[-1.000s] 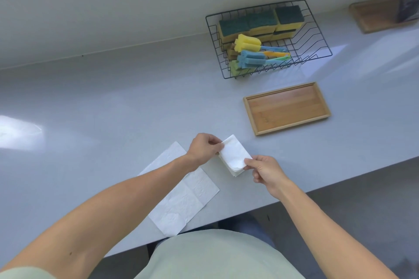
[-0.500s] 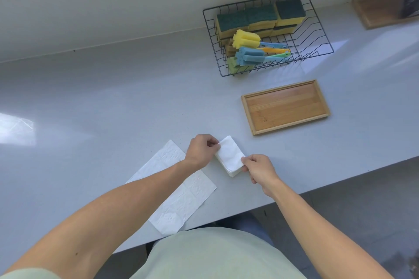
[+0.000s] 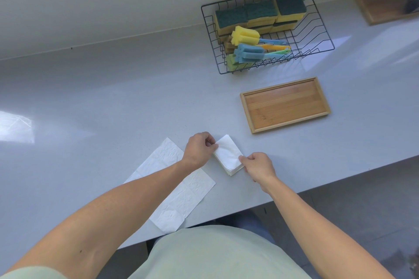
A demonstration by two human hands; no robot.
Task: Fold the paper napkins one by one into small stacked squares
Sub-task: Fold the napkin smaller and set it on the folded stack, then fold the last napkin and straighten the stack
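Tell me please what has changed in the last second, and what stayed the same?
Very little. Both hands keep their pinch on the folded napkin: the left hand at its far-left corner, the right hand at its near-right edge. The napkin now seems to lie flatter on the pile of folded squares. The open napkin, the wooden tray and the wire basket did not move on the counter.

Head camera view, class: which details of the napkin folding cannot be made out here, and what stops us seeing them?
- Folded napkin stack: number of layers too fine to count.
- Unfolded napkin: partly hidden under the left forearm.
- Left hand and right hand: fingertip grip covered by the hands themselves.
- Far tray: partly covered by a dark object at the right edge.
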